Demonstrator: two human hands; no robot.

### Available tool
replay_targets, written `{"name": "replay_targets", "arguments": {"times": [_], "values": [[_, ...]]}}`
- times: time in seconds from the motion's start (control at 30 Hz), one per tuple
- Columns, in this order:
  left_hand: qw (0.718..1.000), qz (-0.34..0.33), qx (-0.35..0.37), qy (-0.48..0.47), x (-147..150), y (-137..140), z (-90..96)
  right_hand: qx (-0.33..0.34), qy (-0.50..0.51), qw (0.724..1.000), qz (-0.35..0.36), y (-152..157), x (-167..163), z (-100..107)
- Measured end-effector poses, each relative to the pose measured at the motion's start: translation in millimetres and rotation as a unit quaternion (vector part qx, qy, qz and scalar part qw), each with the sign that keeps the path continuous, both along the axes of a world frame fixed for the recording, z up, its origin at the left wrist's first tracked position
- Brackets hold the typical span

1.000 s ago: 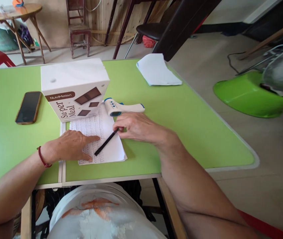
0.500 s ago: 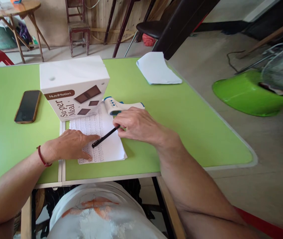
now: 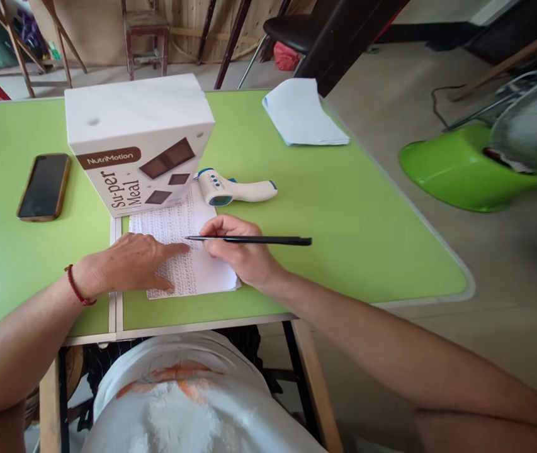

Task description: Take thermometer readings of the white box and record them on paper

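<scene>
My right hand (image 3: 240,251) pinches a black pen (image 3: 268,240) close to its tip, the shaft lying nearly level and pointing out to the right. Its thin tip is over a sheet of paper (image 3: 214,274), whose left part is covered in lines of handwriting. Across the left side of that sheet rests my left hand (image 3: 136,261), index finger and thumb stretched apart, nothing held in it. A white carton (image 3: 140,163) printed "NutriMotion Su-per Meal" stands upright at the paper's far edge. Beside the carton lies a white and blue infrared thermometer (image 3: 235,189).
On the green table (image 3: 344,233), a phone (image 3: 44,187) lies at the left and some white sheets (image 3: 301,113) at the far right corner. Beyond are a wooden chair (image 3: 145,31) and a bright green plastic item (image 3: 461,167) on the right.
My right hand has turned the pen round, so its tip now points left and its shaft runs right. That hand moved nearer, off the thermometer; my left hand stays on the paper.
</scene>
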State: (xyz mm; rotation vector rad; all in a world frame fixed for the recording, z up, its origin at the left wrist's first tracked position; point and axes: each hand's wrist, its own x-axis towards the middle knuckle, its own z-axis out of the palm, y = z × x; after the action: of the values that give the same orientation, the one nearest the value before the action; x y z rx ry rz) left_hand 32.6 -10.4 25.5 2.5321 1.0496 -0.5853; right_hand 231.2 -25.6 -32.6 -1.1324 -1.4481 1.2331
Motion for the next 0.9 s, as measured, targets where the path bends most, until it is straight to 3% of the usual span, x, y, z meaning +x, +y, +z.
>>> {"name": "replay_targets", "arguments": {"times": [0.17,0.43,0.9], "values": [[1.0,-0.008,0.003,-0.014,1.1,-1.1,-0.7,0.073,-0.093,0.992,-0.054,-15.2,9.9,-13.6],[1.0,-0.016,-0.013,-0.023,1.9,-1.1,0.6,0.205,-0.141,0.968,-0.044,-16.3,10.3,-20.6],[1.0,-0.017,-0.007,-0.022,1.5,-0.4,-0.8,0.237,-0.14,0.961,-0.019,-15.1,9.7,-25.2]]}}
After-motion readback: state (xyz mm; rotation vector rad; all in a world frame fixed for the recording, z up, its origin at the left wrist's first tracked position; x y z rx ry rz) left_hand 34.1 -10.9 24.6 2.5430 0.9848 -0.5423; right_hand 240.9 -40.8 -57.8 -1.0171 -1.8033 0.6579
